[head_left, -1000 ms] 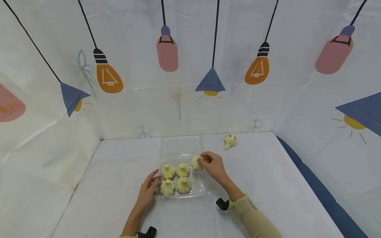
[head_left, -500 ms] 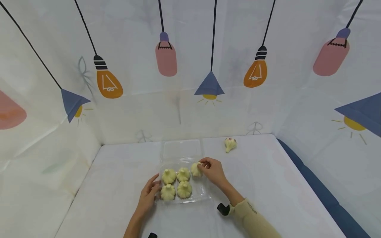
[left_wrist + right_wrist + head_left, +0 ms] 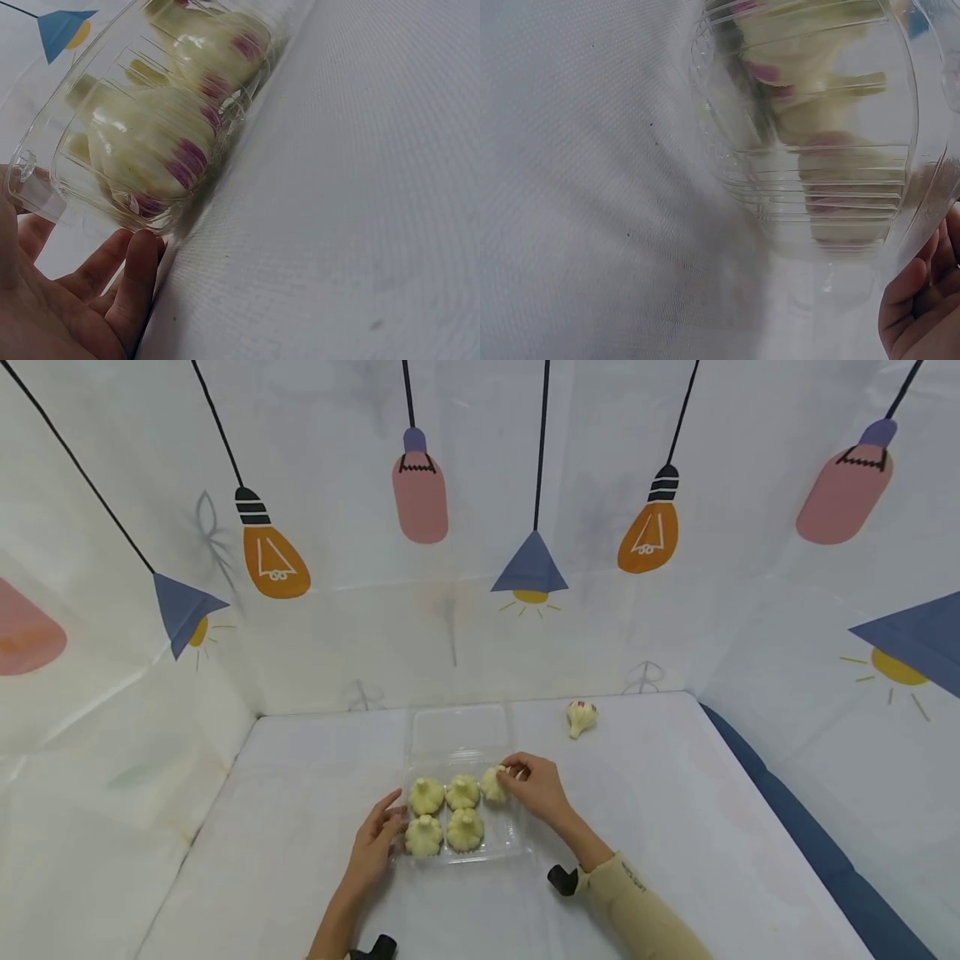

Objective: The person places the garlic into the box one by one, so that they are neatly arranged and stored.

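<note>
A clear plastic clamshell box (image 3: 498,839) lies with its lid folded back on the table. Several garlic bulbs (image 3: 465,829) sit in it in two rows, stems up; purple streaks show low on them in the left wrist view. My right hand (image 3: 536,787) pinches another garlic bulb (image 3: 492,785) at the box's back right compartment, its fingertips over the bulb's right side. My left hand (image 3: 373,839) rests its loosely bent fingertips against the left side of the box. In the right wrist view, my right fingers (image 3: 907,292) are beyond the clear box wall, partly out of frame.
A loose garlic bulb (image 3: 581,718) lies on the white table (image 3: 637,827) near the back edge, right of the lid (image 3: 459,727). A white sheet (image 3: 337,627) printed with lamps hangs behind and beside the table.
My right hand has lowered the garlic bulb a little into the back right of the box. The left hand stays at the box's left side. The head view has tilted slightly.
</note>
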A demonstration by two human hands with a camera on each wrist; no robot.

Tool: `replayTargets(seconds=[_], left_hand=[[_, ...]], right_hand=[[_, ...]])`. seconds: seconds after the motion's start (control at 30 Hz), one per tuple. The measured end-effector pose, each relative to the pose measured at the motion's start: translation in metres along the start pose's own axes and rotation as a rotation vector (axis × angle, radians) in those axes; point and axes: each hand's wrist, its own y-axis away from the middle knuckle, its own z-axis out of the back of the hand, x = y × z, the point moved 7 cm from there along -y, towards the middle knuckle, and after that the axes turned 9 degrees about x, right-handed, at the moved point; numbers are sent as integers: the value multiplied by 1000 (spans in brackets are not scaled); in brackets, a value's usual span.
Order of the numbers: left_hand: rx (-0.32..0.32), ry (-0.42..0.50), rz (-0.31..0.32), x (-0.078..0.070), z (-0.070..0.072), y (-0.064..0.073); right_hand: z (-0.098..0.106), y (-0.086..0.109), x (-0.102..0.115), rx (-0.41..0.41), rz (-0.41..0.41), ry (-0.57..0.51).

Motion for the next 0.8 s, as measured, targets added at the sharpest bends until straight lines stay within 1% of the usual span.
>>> replayTargets(seconds=[0.27,0.6,0.8], left_hand=[[3,4,21,2,1,-1],[-10,-1,9,2,1,-2],[-14,1,2,2,1,-2]], right_hand=[[0,1,2,7,9,13],[-6,-1,-5,5,-23,30],[-6,0,-2,-3,4,60]])
